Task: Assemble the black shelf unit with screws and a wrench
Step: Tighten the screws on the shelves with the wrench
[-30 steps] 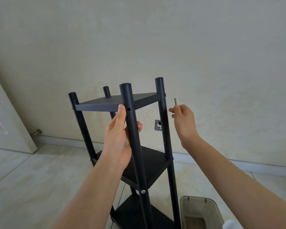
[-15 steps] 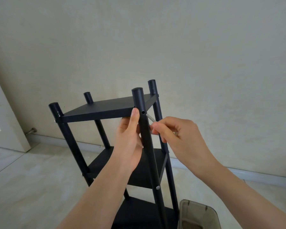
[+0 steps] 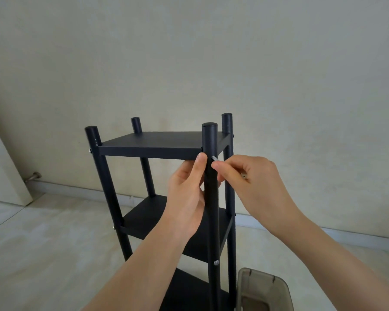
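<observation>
A plain cream wall (image 3: 189, 52) meets pale floor tiles (image 3: 43, 254) along a light baseboard (image 3: 76, 187). A white door (image 3: 2, 171) stands at left beside a metal doorstop (image 3: 33, 176). A translucent grey bin (image 3: 264, 290) sits at the floor's bottom edge.

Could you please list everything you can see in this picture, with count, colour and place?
shelf unit: one, black, three boards visible, standing on the floor at centre.
screw: one, silver, at the near right post just under the top board.
fitted screws: several, silver, on the posts.
bin: one, smoky clear, bottom right.
door stop: one, metal, low on the left.
left hand: one, grips the near right post.
right hand: one, pinches the screw.
</observation>
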